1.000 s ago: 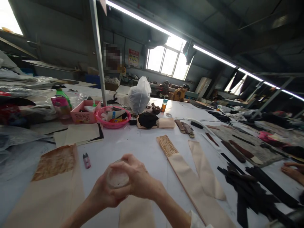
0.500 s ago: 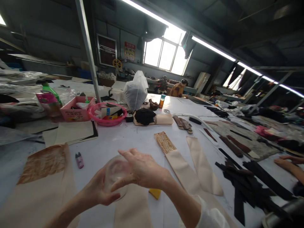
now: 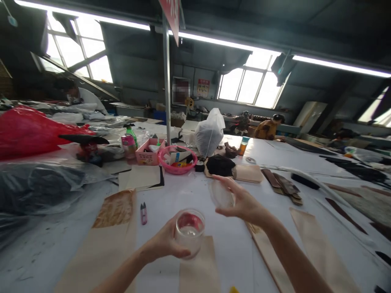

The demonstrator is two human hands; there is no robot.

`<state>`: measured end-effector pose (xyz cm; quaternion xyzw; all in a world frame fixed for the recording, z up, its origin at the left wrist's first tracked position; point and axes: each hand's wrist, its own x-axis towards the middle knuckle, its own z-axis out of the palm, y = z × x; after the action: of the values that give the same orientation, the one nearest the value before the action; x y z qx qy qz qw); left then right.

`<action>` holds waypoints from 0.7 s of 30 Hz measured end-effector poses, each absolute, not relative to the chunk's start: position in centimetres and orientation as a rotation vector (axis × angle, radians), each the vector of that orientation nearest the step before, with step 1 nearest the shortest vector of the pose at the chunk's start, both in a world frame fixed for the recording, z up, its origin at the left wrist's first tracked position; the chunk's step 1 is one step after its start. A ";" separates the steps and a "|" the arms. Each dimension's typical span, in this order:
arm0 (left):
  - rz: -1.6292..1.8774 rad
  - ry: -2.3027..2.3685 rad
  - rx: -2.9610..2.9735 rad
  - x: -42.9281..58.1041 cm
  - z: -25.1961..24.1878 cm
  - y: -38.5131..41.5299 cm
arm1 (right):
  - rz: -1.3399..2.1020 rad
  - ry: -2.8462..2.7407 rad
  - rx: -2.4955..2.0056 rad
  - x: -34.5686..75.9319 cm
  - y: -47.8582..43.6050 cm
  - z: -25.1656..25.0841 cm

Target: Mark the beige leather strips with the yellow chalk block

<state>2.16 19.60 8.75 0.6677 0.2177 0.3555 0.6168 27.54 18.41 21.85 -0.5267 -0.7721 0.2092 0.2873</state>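
Observation:
In my left hand is a clear round jar, its mouth uncovered and tilted a little toward me. Something red shows through its far wall; I cannot tell what it is. My right hand, up and to the right of the jar, grips a clear round lid by its edge. Below the jar lies a beige strip. Pink thread snips rest on the table to the left, near a beige piece with a brown, glossy-looking end.
A pink basket and a pink box stand behind my hands. Further right are a black cloth bundle and brown strips. A metal post rises beyond. Other people sit in the background.
The lid has come off the jar and moved up and right in my right hand, while my left hand keeps the jar. The view has swung to the left.

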 end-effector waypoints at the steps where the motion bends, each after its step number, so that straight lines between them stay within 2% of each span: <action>1: 0.841 0.543 1.531 2.2 8.4 20.6 | 0.499 -1.981 -1.583 28.5 19.7 20.0; 6: 1.014 0.847 1.505 2.2 6.9 26.3 | 0.331 -1.771 -1.976 31.3 24.7 9.1; 9: 1.088 0.987 1.476 1.9 5.7 29.6 | 0.237 -1.732 -2.094 31.7 26.2 4.9; 13: 1.172 1.120 1.423 1.6 3.9 32.7 | 0.172 -1.749 -2.158 31.7 27.5 2.3; 18: 1.204 1.159 1.401 1.6 2.7 33.9 | 0.094 -1.766 -2.089 30.7 25.1 2.0; 21: 1.146 1.165 1.435 0.8 3.0 33.9 | 0.261 -1.756 -2.023 30.3 20.8 1.3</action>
<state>0.81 33.92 3.04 0.5841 0.4743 0.4666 0.4650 30.27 20.85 1.29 -0.7327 -0.6359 0.0945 0.2233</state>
